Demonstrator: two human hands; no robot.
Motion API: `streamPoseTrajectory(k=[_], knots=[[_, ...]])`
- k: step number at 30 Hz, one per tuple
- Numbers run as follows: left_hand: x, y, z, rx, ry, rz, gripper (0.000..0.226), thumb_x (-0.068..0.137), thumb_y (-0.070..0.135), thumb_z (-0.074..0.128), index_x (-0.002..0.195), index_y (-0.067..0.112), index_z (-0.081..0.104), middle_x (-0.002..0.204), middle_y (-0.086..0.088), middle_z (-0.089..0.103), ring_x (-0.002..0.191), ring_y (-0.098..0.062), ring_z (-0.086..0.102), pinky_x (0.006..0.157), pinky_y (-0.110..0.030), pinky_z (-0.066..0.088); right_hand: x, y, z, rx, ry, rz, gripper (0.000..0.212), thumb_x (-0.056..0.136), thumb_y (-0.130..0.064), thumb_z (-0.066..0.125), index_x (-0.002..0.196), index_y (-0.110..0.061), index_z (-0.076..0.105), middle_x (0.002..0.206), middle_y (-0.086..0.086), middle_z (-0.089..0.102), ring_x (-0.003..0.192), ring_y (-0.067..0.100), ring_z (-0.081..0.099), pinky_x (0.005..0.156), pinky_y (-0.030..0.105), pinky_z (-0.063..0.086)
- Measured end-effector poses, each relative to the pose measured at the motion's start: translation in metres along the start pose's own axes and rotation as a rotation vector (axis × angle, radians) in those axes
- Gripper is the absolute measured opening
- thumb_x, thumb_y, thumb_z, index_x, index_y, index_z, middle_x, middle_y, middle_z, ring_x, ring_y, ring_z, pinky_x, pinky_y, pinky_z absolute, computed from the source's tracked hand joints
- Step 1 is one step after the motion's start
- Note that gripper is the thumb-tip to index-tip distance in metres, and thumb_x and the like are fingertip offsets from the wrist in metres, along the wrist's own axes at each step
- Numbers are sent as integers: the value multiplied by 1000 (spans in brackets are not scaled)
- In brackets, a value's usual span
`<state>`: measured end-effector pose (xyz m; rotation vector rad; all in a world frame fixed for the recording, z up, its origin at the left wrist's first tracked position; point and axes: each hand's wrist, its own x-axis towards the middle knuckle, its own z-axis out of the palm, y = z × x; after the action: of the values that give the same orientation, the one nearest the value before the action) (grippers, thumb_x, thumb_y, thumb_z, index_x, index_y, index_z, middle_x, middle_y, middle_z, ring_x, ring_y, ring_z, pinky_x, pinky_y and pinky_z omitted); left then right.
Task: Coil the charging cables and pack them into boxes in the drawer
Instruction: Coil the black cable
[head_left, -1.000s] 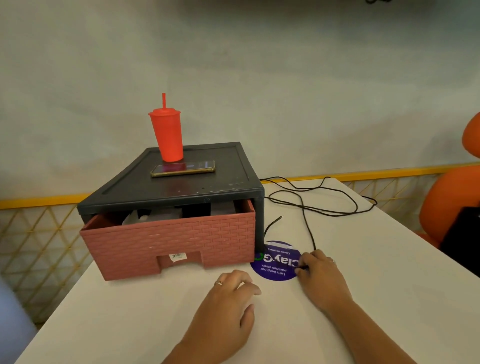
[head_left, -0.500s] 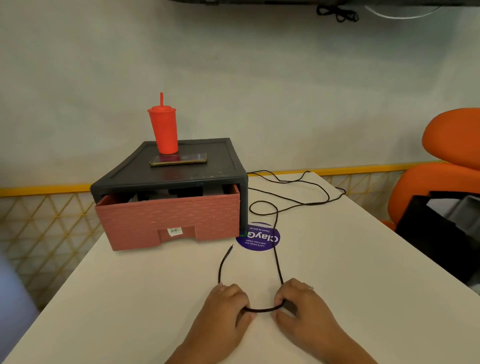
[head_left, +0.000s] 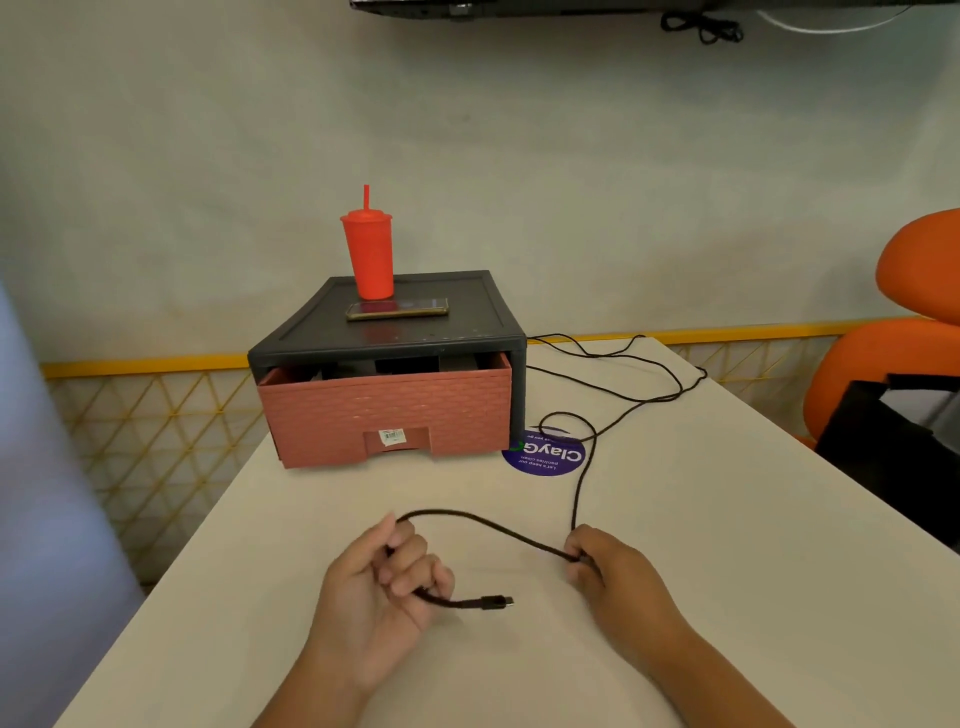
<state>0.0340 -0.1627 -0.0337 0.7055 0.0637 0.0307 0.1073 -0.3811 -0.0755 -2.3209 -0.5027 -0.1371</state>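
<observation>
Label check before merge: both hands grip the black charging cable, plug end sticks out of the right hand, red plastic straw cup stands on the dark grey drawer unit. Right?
One slip: in the head view the plug end of the black charging cable sticks out of the left hand, not the right hand. The rest holds.

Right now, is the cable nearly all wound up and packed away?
Not nearly. Done: the pink drawer is pulled out a little. In hand: the left grip holds the black cable near its plug, the right grip further along; no coil is wound yet. Left: most of it sprawls over the table, uncoiled and unpacked.
</observation>
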Motion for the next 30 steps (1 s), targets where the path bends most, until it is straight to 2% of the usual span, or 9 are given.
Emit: streamPoseTrajectory(k=[5,8,13,17,22,24,26,28,30], knots=[[5,17,32,-206,-75,98,39,47,16,89,79,9,67,48,6,36,39,-7,38,57,-26,51,-2,-20,16,212,-71,53,12,87,-12,53,77,-18,50,69,-7,55,59,2,41,57,17,34],[10,25,53,-137,-2,166,20,89,25,51,101,12,62,53,8,40,46,-5,41,65,-26,50,-5,-28,26,368,-103,80,13,83,-16,56,73,-19,47,69,-5,55,64,7,44,65,24,39],[16,21,71,-1,52,277,31,99,28,34,120,20,56,69,7,56,70,-8,54,86,-33,42,-7,-34,35,610,-213,92,12,78,-15,51,75,-25,58,70,-5,63,73,13,55,80,38,49],[21,15,78,145,9,341,28,99,26,32,112,28,57,88,12,70,102,-8,60,102,-32,36,-11,-38,41,561,-217,56,24,89,-12,50,84,-30,66,66,-10,58,68,5,52,75,27,48],[24,15,84,150,-27,366,30,100,27,29,110,34,57,104,13,68,112,-6,57,102,-30,34,-14,-48,45,340,-166,-90,21,96,-24,47,99,-38,62,59,-31,55,60,-6,51,62,7,34],[28,15,77,307,-23,432,30,100,27,29,110,35,56,102,14,69,111,-6,58,101,-28,35,-15,-52,46,241,-117,-173,22,96,-31,44,105,-32,64,68,-34,57,70,-9,54,65,6,35],[31,15,65,614,6,526,28,99,25,32,109,35,57,97,12,71,106,-4,61,98,-22,39,-17,-52,47,176,-24,-245,34,92,-44,37,102,-27,65,81,-22,64,79,0,57,68,15,42],[32,14,52,961,24,589,26,98,21,38,103,36,59,87,12,72,95,1,64,90,-13,41,-19,-47,48,140,83,-310,45,89,-49,30,91,-20,64,80,-6,65,77,10,56,68,25,46],[29,11,39,1249,-11,574,24,97,18,44,96,35,61,79,14,70,85,7,63,82,-6,40,-18,-44,49,102,170,-393,34,89,-42,36,82,-21,61,71,-5,62,69,10,53,62,22,44]])
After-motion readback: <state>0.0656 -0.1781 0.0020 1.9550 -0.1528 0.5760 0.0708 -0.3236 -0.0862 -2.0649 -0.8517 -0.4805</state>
